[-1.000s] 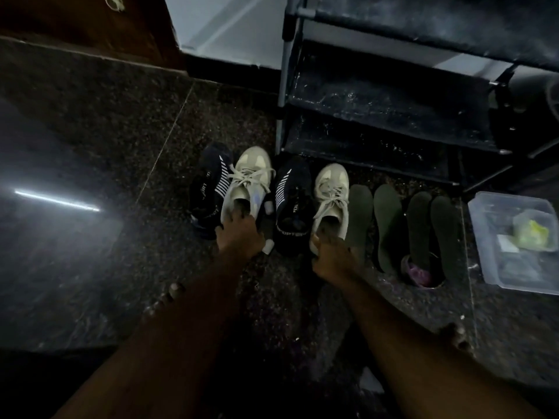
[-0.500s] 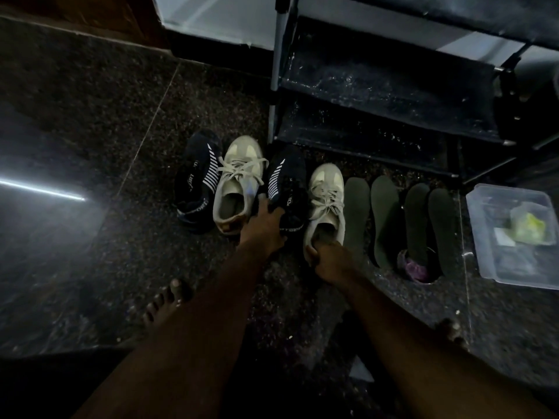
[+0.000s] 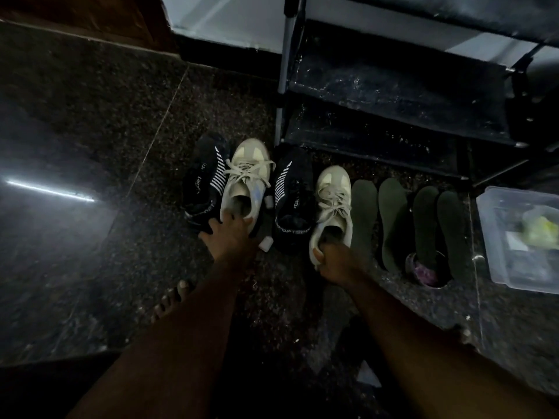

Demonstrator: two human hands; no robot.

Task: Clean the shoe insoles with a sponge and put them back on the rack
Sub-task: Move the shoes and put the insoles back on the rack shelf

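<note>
A dark, speckled, polished stone floor (image 3: pixel 90 116) is crossed by a thin pale joint line (image 3: pixel 157 140) and marked by a bright streak of reflected light (image 3: pixel 50 192). A clear rectangular plastic container (image 3: pixel 490 252) is set on it at the right. A white wall (image 3: pixel 227 19) and a brown wooden panel (image 3: pixel 90 16) are seen behind.

Open floor (image 3: pixel 90 122) is left to the left of the shoes (image 3: pixel 292 192). The front of the rack (image 3: pixel 393 92) is fenced off by four shoes and four insoles (image 3: pixel 393 219) laid close side by side, with only slim gaps between; the right is closed by a plastic box (image 3: pixel 485 228)
</note>
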